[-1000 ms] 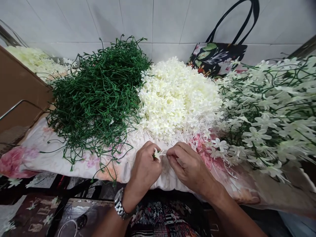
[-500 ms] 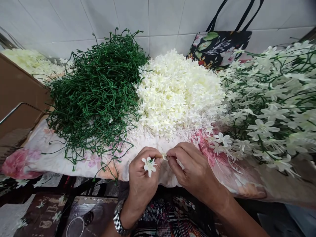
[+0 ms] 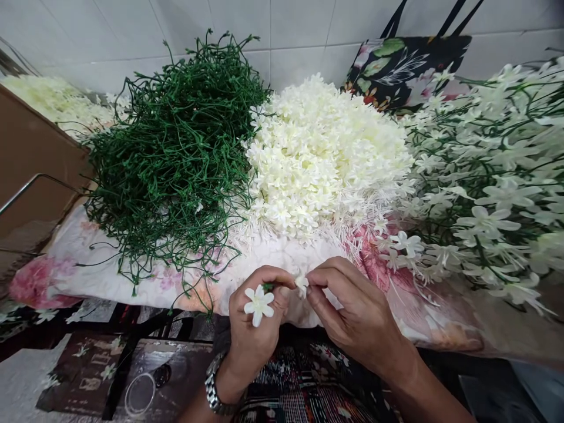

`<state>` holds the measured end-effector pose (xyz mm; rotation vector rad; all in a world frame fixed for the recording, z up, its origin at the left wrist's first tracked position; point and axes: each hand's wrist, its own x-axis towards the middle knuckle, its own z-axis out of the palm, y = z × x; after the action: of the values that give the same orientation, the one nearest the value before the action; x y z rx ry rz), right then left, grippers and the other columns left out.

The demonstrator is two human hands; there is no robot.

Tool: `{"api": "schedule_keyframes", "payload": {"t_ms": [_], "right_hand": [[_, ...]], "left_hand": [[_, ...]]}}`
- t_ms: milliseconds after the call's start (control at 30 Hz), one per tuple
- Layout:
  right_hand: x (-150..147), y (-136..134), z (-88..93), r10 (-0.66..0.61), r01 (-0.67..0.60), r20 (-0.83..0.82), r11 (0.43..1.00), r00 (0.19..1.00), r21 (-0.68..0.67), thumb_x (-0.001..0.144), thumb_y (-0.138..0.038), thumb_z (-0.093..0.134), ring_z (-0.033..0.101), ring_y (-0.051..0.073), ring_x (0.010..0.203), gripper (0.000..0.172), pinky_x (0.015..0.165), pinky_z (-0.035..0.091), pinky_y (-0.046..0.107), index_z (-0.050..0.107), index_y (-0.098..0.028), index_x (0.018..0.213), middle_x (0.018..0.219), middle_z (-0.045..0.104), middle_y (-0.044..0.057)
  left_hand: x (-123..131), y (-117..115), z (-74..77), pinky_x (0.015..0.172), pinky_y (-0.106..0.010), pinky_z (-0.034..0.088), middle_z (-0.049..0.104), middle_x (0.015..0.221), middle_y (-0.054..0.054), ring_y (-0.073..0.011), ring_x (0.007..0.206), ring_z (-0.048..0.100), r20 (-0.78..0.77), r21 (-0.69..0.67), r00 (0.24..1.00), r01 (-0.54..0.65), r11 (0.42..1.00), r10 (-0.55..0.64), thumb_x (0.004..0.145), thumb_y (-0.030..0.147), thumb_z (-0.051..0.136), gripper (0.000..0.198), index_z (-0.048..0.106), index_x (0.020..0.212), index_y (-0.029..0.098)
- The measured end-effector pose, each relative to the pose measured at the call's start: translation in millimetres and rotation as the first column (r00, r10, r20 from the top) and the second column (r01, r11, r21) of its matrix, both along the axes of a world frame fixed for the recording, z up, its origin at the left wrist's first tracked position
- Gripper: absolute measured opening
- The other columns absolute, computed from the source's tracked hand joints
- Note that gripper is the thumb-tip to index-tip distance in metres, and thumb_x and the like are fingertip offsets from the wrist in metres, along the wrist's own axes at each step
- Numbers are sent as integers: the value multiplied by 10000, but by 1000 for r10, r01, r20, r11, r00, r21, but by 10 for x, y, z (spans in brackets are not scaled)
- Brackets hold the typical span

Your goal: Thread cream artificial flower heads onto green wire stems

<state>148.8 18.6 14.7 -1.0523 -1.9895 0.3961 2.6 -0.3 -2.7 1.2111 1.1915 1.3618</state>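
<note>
My left hand (image 3: 254,336), with a metal watch (image 3: 212,385) at its wrist, is closed on an artificial flower stem, mostly hidden by the fingers. One white flower (image 3: 258,305) on it opens out over the thumb side. Between my two hands is a second, smaller-looking white blossom (image 3: 302,285), pinched by the fingertips of my right hand (image 3: 359,314) and touching my left fingertips. Behind them lie a heap of loose white flower heads (image 3: 321,158) and, to its left, a tangle of green plastic stems (image 3: 176,158).
Finished-looking white flower sprays (image 3: 489,217) are piled at the right. A floral cloth (image 3: 273,252) covers the work surface. A cardboard box (image 3: 39,158) stands at the left, and a floral bag (image 3: 405,70) leans at the tiled wall. Below sits a clear ring (image 3: 140,393).
The blossom at my fingertips has turned and shows more of its petals. The flower in my left hand now faces up more fully. The view has shifted slightly.
</note>
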Motion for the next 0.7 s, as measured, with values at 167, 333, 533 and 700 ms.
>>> {"api": "schedule_keyframes", "payload": {"t_ms": [167, 333, 533, 700], "right_hand": [[0, -28, -4, 20, -19, 6, 1000, 1000, -23, 828, -55, 474, 509, 138, 662, 118, 590, 441, 276, 554, -131, 785, 692, 527, 39], [-27, -42, 18, 28, -28, 8, 1000, 1000, -13, 835, -63, 469, 512, 144, 667, 119, 592, 448, 280, 557, -125, 787, 693, 532, 48], [-56, -42, 31, 46, -47, -24, 999, 999, -24, 835, -61, 474, 514, 136, 662, 114, 590, 449, 265, 556, -125, 790, 689, 531, 47], [16, -51, 40, 73, -80, -58, 987, 996, -138, 849, -203, 531, 539, 148, 774, 161, 667, 479, 278, 548, -127, 990, 856, 562, 72]], "left_hand": [[7, 18, -21, 441, -172, 359, 570, 615, 29, -65, 477, 438, 66, -75, 997, 51, 996, -46, 776, 177, 638, 22, 651, 793, 178], [-11, 29, 2, 437, -156, 350, 552, 596, 39, -52, 476, 427, 67, -58, 994, 84, 995, -80, 768, 139, 633, 45, 652, 752, 177], [-16, 29, -2, 407, -147, 342, 530, 558, 39, -48, 447, 416, 227, -143, 971, 111, 983, -77, 734, 188, 681, 37, 654, 734, 162], [20, 74, 88, 346, -140, 293, 446, 425, 65, -38, 359, 360, 436, -248, 900, 96, 964, 23, 643, 260, 755, 172, 628, 642, 144]]}}
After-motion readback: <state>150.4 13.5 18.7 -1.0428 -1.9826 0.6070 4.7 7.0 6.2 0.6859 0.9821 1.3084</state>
